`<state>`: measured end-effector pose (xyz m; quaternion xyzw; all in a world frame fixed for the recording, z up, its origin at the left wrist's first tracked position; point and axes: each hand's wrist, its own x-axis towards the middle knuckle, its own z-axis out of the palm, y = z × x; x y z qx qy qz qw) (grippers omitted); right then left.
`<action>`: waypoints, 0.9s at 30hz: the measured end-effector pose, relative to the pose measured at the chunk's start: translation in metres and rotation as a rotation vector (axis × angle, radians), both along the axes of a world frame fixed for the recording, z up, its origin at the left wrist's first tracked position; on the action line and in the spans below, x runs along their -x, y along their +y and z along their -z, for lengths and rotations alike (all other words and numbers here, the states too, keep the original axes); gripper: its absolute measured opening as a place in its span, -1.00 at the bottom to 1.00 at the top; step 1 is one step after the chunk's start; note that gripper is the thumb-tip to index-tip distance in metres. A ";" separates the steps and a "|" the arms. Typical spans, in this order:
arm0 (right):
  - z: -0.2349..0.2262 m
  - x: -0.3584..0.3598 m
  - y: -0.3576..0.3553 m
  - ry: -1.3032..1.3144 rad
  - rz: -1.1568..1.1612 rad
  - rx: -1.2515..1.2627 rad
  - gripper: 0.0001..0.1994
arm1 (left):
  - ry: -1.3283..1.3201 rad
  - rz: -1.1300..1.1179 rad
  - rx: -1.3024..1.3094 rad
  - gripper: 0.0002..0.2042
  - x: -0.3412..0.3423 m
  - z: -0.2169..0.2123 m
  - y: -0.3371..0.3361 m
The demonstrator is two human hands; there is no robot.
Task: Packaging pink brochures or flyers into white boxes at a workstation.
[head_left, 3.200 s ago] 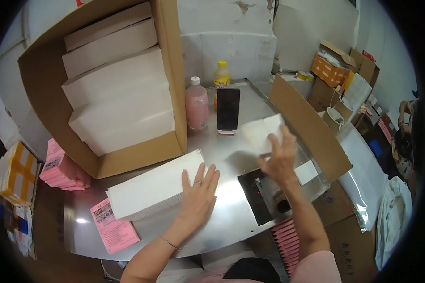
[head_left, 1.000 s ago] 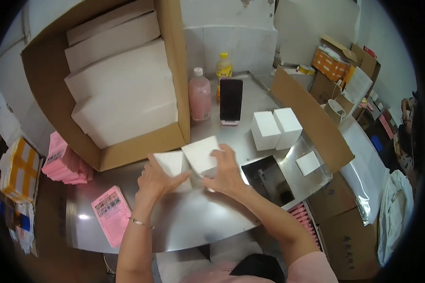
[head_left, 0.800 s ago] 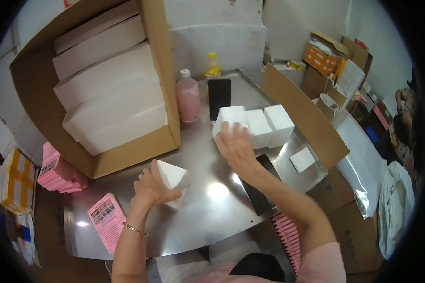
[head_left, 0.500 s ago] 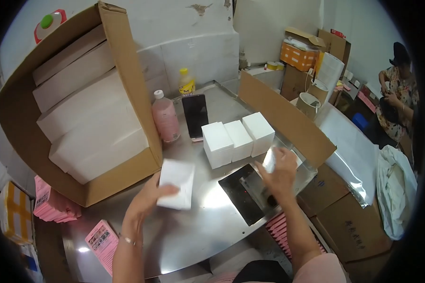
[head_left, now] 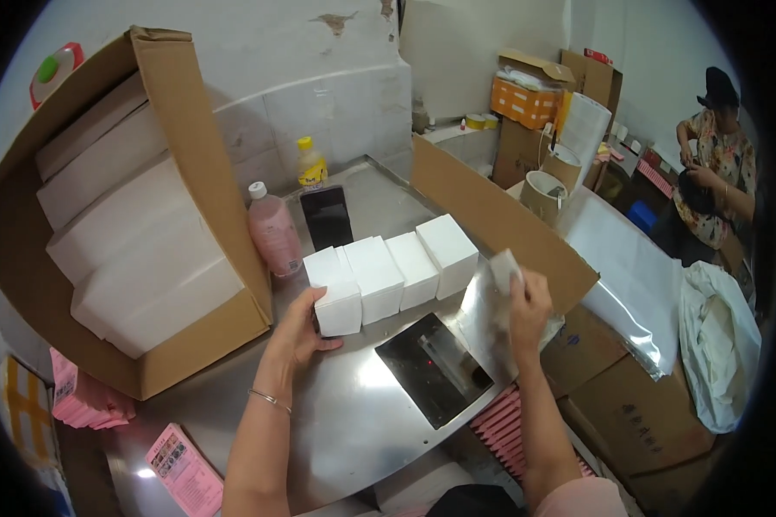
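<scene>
Several small white boxes [head_left: 397,271] stand in a row on the shiny metal table [head_left: 353,422]. My left hand [head_left: 303,326] grips the leftmost white box [head_left: 334,293], pressed against the end of the row. My right hand [head_left: 526,302] is raised at the right end of the row and pinches a small flat clear-wrapped packet [head_left: 504,269]. A dark rectangular recess [head_left: 435,369] in the table lies between my forearms.
A big open carton [head_left: 121,233] holding long white boxes stands tilted at the left. A pink bottle [head_left: 272,237], a yellow-capped bottle [head_left: 310,164] and a black phone [head_left: 328,217] stand behind the row. A cardboard wall [head_left: 491,211] borders the right. Pink packets [head_left: 181,470] lie lower left. A person sits far right.
My left hand has carried a white box to the left end of the row and set it there. My right hand has lifted a small packet at the right.
</scene>
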<state>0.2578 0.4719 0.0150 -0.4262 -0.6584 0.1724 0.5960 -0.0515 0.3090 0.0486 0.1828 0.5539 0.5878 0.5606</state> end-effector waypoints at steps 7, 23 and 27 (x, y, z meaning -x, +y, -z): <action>0.001 0.013 0.048 0.208 -0.308 0.327 -0.74 | 0.102 0.095 0.019 -0.37 -0.003 0.009 0.026; 0.007 -0.042 -0.067 0.176 -0.145 0.363 -0.81 | 0.563 -0.151 -0.368 -0.12 -0.060 0.037 0.204; -0.034 -0.079 -0.068 -0.102 0.180 -0.086 -0.89 | 0.882 -0.061 -0.250 -0.24 -0.054 0.030 0.153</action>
